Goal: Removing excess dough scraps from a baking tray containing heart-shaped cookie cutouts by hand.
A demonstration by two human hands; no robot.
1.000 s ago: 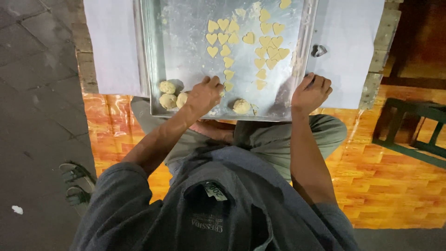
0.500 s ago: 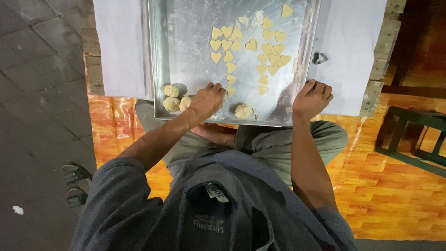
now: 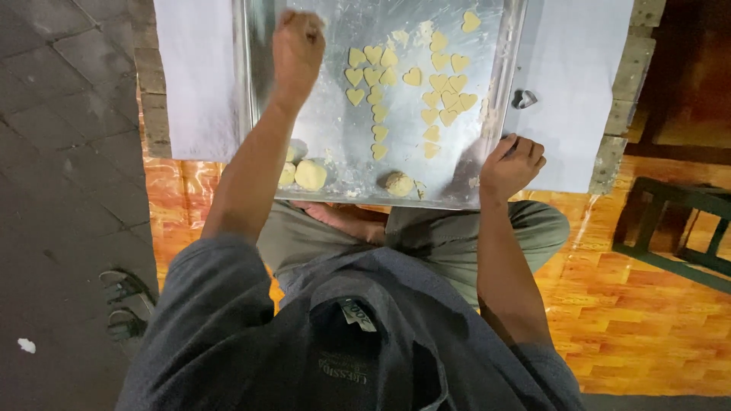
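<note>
A floured metal tray [image 3: 335,141] lies in front of me with several heart-shaped dough pieces [image 3: 430,84] on its right half. My left hand [image 3: 297,46] is stretched to the tray's far left part, fingers curled shut, and what it holds cannot be seen. My right hand [image 3: 512,164] grips the tray's near right rim. Dough balls [image 3: 308,174] sit at the near left edge, beside my left forearm. Another lump of dough [image 3: 398,183] rests at the near middle.
A heart-shaped metal cutter [image 3: 524,99] lies on the white sheet [image 3: 579,76] right of the tray. Sandals [image 3: 126,304] sit on the grey paving at left. A dark stool frame [image 3: 674,228] stands on the orange floor at right.
My left hand has left the tray's near edge by the dough balls and reached up to the far left of the tray. The right hand stays on the rim.
</note>
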